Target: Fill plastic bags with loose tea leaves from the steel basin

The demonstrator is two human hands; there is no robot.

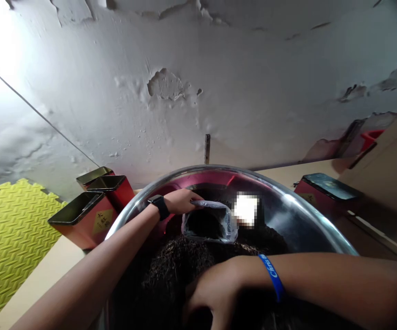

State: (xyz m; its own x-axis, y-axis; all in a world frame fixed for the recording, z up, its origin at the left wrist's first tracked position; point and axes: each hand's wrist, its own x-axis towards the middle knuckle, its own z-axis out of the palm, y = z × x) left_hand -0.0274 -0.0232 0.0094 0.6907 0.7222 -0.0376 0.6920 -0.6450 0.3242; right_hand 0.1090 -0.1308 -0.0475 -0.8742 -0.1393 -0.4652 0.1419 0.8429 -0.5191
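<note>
1. Left hand (181,200), black watch (159,205) on the wrist, pinches the top rim of the bag (227,229), with the fingers closed on the plastic at its far left corner.
2. The bag is clear thin film. It sits inside the bowl (287,195), mouth open, resting on the tea (171,266), with dark leaf showing inside it.
3. Right hand (215,293), blue wristband (272,272), is curled palm-down into the tea at the near side. The fingertips are buried, so I cannot tell whether it grips any leaf.
4. Handling call: the bag looks soft, limp and light, and will likely fold shut unless the rim is held. The film looks slippery, so a firm pinch on the rim suits it better than a grab at the wall.
5. The tea is loose, dry and crumbly. It would probably spill from a flat hand, so a cupped palm suits it.
6. The bowl is steel, wide and rigid, and probably heavy with this load.
7. Open red tins (81,215) stand left of the bowl, beside a yellow mat (9,229).
</note>
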